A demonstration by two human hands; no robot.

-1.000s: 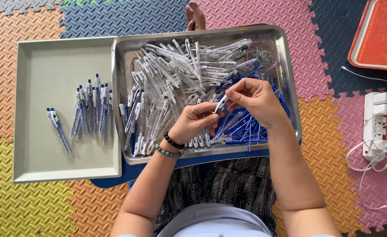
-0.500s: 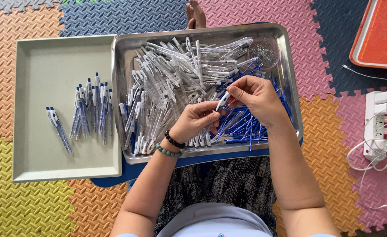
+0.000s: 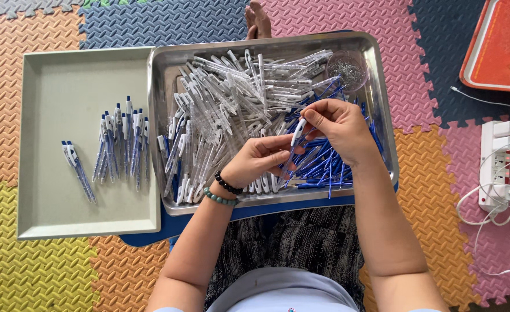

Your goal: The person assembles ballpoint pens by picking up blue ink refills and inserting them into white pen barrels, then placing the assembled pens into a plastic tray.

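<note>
Pen [image 3: 294, 144] between both hands (over metal tray [image 3: 382, 104])

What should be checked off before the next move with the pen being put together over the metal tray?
1. Pen gripped by both hands: ok; right hand pinches its white cap end, left hand holds the lower barrel.
2. Blue refill seated in the barrel: cannot tell, fingers cover the joint.
3. Parts supply in the metal tray: ok; clear barrels and blue refills piled within reach.
4. Room in the grey tray for finished pens: ok, much bare surface.
5. Small clear cup upright: ok, in the metal tray's far right corner.
</note>
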